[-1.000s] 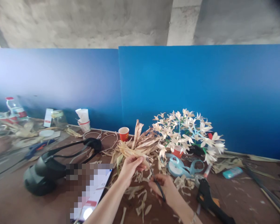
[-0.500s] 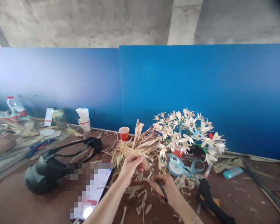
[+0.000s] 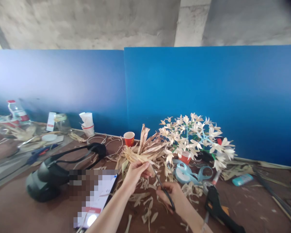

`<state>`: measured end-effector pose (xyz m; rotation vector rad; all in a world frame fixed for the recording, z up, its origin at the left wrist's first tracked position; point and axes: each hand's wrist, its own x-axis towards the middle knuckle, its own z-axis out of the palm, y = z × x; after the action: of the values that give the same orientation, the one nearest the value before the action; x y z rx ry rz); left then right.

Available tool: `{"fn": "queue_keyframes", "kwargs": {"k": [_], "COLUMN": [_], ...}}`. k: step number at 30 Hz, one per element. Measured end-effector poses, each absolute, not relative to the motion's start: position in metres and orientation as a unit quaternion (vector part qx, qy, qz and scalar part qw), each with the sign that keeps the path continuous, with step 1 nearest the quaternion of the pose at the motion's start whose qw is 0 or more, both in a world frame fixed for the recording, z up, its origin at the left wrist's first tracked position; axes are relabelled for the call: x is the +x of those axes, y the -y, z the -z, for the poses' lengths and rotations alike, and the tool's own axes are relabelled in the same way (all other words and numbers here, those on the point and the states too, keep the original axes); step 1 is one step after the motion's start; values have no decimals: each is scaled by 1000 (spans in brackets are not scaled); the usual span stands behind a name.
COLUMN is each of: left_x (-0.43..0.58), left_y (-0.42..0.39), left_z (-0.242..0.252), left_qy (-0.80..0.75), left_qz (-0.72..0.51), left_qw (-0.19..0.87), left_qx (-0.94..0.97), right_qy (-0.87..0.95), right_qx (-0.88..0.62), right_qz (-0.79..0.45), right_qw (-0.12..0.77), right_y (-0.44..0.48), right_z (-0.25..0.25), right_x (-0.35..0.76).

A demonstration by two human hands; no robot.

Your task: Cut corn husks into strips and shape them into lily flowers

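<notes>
My left hand [image 3: 138, 173] pinches a pale strip of dried corn husk [image 3: 149, 165], close in front of a heap of dry husks [image 3: 151, 147]. In my right hand [image 3: 172, 195] is a pair of dark-handled scissors [image 3: 163, 186], its blades pointing up and left toward the strip. Whether the blades touch the strip is too small to tell. Husk scraps [image 3: 147, 207] lie below and between my hands. To the right, white husk flowers [image 3: 191, 132] on stems stand in a red paper cup [image 3: 185, 158], with light-blue ribbon [image 3: 183, 173] in front.
A black glue gun [image 3: 218, 207] lies at the right, below a turquoise packet [image 3: 242, 179]. Left of my arms are a phone or tablet [image 3: 99, 194] and a black headset [image 3: 45, 181]. A red cup [image 3: 129, 139] stands behind. Another person's hand [image 3: 2, 149] is at far left.
My hands, the husk strip and the scissors have barely moved. At far left the other person's hand has shifted, and a thin shiny tool now shows beside it.
</notes>
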<state>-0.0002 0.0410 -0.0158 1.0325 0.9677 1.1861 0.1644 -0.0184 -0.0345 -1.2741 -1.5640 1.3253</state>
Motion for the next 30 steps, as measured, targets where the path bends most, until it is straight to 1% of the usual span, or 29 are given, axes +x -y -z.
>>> {"fn": "queue_keyframes", "kwargs": {"k": [12, 17, 24, 30], "left_x": [-5, -8, -14, -18], "left_y": [-45, -44, -42, -43], "left_z": [19, 17, 13, 12], "left_qy": [-421, -419, -408, -405], "left_qz": [-480, -475, -434, -404], "left_qw": [614, 616, 624, 625], "left_qx": [463, 467, 506, 531], "right_qy": [608, 610, 628, 637], "right_qx": [-495, -498, -491, -480], "right_qz": [-531, -532, -541, -549], "right_qw": [322, 311, 267, 251], "right_y": [19, 17, 14, 16], "right_z": [26, 33, 40, 37], "right_x": [168, 171, 181, 185]}}
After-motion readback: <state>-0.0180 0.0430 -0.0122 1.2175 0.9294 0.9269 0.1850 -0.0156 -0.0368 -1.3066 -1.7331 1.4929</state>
